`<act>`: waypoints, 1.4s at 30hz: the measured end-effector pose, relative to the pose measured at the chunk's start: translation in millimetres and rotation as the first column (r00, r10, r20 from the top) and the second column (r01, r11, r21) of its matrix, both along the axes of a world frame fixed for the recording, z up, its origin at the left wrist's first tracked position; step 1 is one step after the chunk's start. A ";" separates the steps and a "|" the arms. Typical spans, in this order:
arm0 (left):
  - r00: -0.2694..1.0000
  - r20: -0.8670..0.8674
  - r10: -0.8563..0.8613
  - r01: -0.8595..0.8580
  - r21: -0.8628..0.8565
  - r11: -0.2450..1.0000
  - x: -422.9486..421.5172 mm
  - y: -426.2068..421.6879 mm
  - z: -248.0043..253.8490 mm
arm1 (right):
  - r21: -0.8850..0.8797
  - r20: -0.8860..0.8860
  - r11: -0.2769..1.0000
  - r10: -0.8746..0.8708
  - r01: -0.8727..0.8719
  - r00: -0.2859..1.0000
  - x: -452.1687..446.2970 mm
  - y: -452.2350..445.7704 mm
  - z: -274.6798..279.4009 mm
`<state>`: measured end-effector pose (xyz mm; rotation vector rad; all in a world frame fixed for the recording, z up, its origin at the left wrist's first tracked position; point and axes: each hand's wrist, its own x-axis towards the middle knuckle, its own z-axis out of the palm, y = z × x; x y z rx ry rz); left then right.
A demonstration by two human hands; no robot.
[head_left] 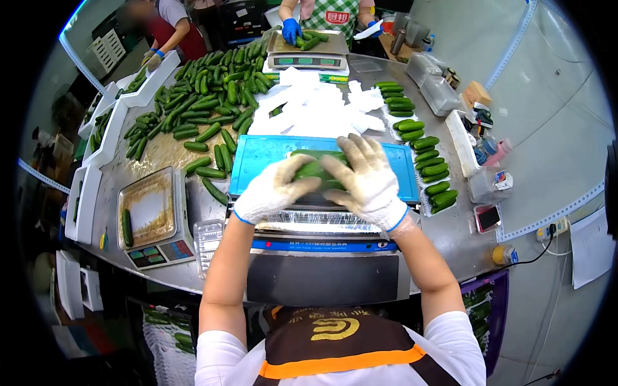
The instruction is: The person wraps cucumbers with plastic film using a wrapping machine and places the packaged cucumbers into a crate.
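My left hand (277,188) and my right hand (365,175), both in white gloves, are on a bundle of green cucumbers (313,168) over the blue top (257,157) of a film wrapping machine. The left hand's fingers curve against the bundle's left side. The right hand lies over its right side with the fingers spread; motion blurs the fingertips. A roll of clear film (322,217) runs across the machine just below the hands. White foam sleeves (309,106) are heaped behind the blue top.
Loose cucumbers (206,96) cover the table's left. Bundled cucumbers (428,154) line the right. A scale (151,212) holding one cucumber stands left; another scale (308,59) is at the back. A person's gloved hand (291,31) touches cucumbers there. Another person works back left.
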<state>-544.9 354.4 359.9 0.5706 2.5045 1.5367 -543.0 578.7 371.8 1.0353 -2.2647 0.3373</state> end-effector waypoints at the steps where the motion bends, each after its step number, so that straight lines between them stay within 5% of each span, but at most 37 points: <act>1: 1.000 0.009 -0.015 0.015 -0.021 1.000 3.4 6.6 2.1 | -0.008 -0.006 0.999 0.054 -0.054 0.999 -1.2 -3.7 2.6; 4: 0.943 0.323 -0.084 0.029 0.172 0.985 10.8 16.7 3.7 | 0.117 0.312 0.991 0.024 -0.064 0.950 -6.0 6.2 -6.9; 5: 0.935 0.342 -0.094 0.035 0.176 0.984 13.1 19.1 -1.3 | 0.045 0.190 0.994 0.090 -0.101 0.978 -8.2 8.5 -10.7; 8: 0.937 0.337 -0.098 0.049 0.150 0.987 24.1 24.0 -12.9 | -0.170 0.289 0.984 0.107 -0.058 0.951 -20.9 34.7 -38.8; 10: 0.944 0.321 -0.071 0.025 0.147 0.989 31.2 18.5 -19.7 | -0.214 0.875 0.908 0.015 0.359 0.484 -26.4 61.0 -32.8; 12: 0.922 0.384 0.059 -0.138 0.183 0.973 43.0 12.2 -24.8 | -0.250 0.637 0.822 -0.259 0.512 0.726 -28.7 77.8 -47.5; 14: 0.906 0.373 0.198 -0.304 0.250 0.919 44.6 14.6 -29.5 | -0.511 0.855 0.568 0.259 0.645 0.449 -18.9 86.1 -54.0; 16: 0.887 0.302 0.350 -0.444 0.344 0.827 44.2 27.9 -42.0 | -0.592 0.805 0.631 0.431 0.501 0.408 3.8 55.4 -41.2; 18: 0.872 -0.127 0.473 -0.438 0.233 0.868 46.2 55.6 -55.7 | -0.735 0.655 0.533 0.718 0.420 0.235 17.7 24.3 -58.6; 20: 0.844 -0.434 0.316 -0.298 0.112 0.948 51.2 71.8 -65.1 | -0.765 0.644 0.536 0.641 0.358 0.418 28.6 -6.4 -52.3; 23: 0.900 -0.414 0.141 -0.122 0.071 0.990 54.2 59.8 -41.0 | -0.678 0.696 0.456 0.650 0.576 0.305 24.6 7.0 -41.4; 24: 0.752 -0.648 0.122 -0.205 -0.054 0.977 43.5 47.7 -54.1 | -0.658 0.731 0.478 0.590 0.581 0.343 21.2 14.3 -47.8; 28: 0.757 -0.652 0.044 -0.407 -0.417 0.813 11.1 26.7 -56.7 | -0.612 0.769 0.523 0.567 0.593 0.294 17.1 33.7 -52.2; 29: 0.813 -0.583 -0.001 -0.331 -0.464 0.822 1.4 25.9 -66.7 | -0.612 0.773 0.528 0.558 0.589 0.303 17.9 33.2 -46.8; 36: 0.633 -0.764 -0.125 -0.354 -0.430 0.831 -6.8 24.4 -83.3 | -0.622 0.771 0.520 0.539 0.585 0.340 22.5 49.6 -37.1; 40: 0.702 -0.704 0.109 -0.409 -0.272 0.871 -9.6 16.7 -70.2 | -0.653 0.742 0.469 0.554 0.595 0.377 22.1 66.2 -52.2; 42: 0.867 -0.146 0.476 -0.437 0.237 0.868 -9.7 19.1 -62.3 | -0.711 0.669 0.367 0.613 0.600 0.419 23.7 68.6 -60.7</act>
